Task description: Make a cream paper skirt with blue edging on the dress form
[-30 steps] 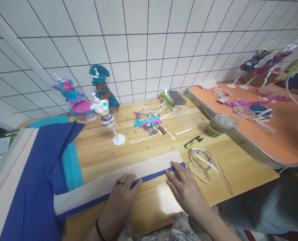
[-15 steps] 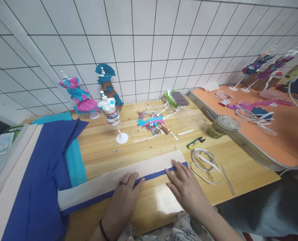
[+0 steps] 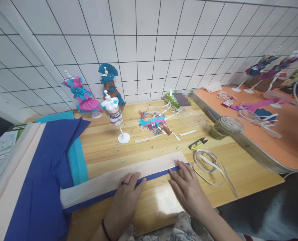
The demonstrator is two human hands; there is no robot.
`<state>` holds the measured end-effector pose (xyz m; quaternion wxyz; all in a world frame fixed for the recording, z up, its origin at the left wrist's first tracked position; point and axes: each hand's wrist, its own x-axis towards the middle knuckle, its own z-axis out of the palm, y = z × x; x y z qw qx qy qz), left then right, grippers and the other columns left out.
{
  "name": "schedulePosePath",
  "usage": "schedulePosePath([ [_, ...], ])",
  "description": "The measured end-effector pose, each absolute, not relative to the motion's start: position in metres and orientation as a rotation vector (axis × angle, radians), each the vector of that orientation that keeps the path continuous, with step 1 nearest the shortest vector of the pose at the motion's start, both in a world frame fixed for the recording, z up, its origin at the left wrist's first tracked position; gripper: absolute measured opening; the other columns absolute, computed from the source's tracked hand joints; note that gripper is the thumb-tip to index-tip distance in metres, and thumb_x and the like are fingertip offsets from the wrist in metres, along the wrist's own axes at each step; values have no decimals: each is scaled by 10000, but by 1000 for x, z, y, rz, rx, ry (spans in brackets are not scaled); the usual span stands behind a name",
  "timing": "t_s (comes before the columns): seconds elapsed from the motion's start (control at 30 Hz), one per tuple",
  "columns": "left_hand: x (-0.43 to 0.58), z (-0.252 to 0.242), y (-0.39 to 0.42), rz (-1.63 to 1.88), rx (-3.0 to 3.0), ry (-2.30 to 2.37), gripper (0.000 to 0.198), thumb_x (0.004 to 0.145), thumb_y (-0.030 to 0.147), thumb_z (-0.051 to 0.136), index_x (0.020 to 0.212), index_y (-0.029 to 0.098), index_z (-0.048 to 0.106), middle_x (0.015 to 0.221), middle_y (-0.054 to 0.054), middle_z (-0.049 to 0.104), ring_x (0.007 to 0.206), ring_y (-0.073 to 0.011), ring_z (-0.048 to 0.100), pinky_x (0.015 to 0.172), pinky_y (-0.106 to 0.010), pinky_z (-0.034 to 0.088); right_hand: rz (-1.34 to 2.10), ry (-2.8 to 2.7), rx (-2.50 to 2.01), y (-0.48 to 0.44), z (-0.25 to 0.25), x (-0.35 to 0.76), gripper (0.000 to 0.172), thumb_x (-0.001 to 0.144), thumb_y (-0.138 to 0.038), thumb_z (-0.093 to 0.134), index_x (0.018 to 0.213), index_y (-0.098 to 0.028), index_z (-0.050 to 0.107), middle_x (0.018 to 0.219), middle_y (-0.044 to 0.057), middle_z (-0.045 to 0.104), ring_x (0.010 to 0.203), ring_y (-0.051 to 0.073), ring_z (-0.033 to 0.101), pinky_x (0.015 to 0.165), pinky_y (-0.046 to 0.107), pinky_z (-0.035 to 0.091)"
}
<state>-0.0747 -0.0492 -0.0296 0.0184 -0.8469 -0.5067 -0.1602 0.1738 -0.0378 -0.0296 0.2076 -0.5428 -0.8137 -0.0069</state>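
A long pale pink strip (image 3: 98, 185), likely crepe paper, lies across the table with a narrow dark blue strip (image 3: 156, 175) along its near edge. My left hand (image 3: 127, 192) rests on the middle of both, fingers laid down over the blue edge, a ring on one finger. At the right end my right hand (image 3: 188, 184) has its fingertips on the blue strip, fingers stretched and slightly apart. Neither hand grips anything visible. Right of that hand lies a coil of white tape (image 3: 206, 160), with small yellow-green thread snips (image 3: 198, 143) just behind it.
A small white mannequin (image 3: 111, 105) stands behind the strips, with two dressed ones further back. Blue crepe paper (image 3: 43, 167) covers the left side. Colourful scraps (image 3: 155, 124) lie mid-table. A lidded jar (image 3: 225, 127) stands by an orange table (image 3: 284, 140) at right.
The view has shifted slightly, so everything sits a little further right. My right hand's fingers have bent and shifted slightly on the strip's end; my left hand stays in place.
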Motion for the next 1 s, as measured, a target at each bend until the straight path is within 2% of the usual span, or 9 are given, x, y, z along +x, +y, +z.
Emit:
schedulePosePath([
  [0.17, -76, -32, -48, -531, -2636, -1548, 404, 777, -18, 484, 1064, 217, 645, 1120, -70, 612, 1024, -240, 511, 846, -389, 491, 97, -2068, -1576, -29, -32, 194, 312, 915, -320, 451, 1142, -179, 613, 1279, 163, 509, 1203, 301, 464, 951, 513, 440],
  [0.37, -75, -20, -41, -458, -2785, -1636, 322, 796, 28, 509, 1037, 197, 640, 1100, -77, 603, 1003, -239, 516, 861, -400, 482, 6, -2159, -1381, -18, -24, 204, 215, 878, -250, 533, 1049, -170, 637, 1152, 151, 583, 1085, 273, 531, 876, 462, 481],
  [0.5, -68, 0, -32, -229, -2893, -1810, 186, 844, 89, 492, 947, 167, 627, 999, -76, 604, 959, -227, 517, 849, -404, 475, -6, -2331, -1248, -15, -21, 192, 210, 880, -227, 530, 1050, -177, 643, 1110, 133, 618, 1048, 258, 547, 851, 443, 486],
  [0.6, -62, 9, -25, -131, -2909, -1845, 159, 864, 147, 492, 971, 157, 610, 973, -81, 592, 961, -240, 505, 844, -425, 465, 15, -2394, -1213, -11, -19, 185, 209, 890, -234, 523, 1049, -174, 645, 1066, 116, 644, 1031, 245, 553, 849, 427, 480],
  [0.8, -44, 9, -14, -163, -2942, -1786, 146, 857, 235, 537, 966, 163, 602, 955, -70, 574, 949, -241, 488, 837, -414, 450, 32, -2441, -1128, -2, -15, 175, 189, 889, -232, 536, 1009, -154, 660, 984, 95, 677, 1001, 228, 556, 844, 396, 463],
  [1.0, -22, -4, -3, -242, -2953, -1675, 89, 858, 214, 529, 877, 165, 602, 902, -57, 568, 908, -234, 493, 797, -391, 452, 40, -2404, -1112, 1, -18, 170, 169, 875, -232, 558, 965, -142, 669, 950, 97, 685, 925, 226, 562, 790, 382, 446],
])
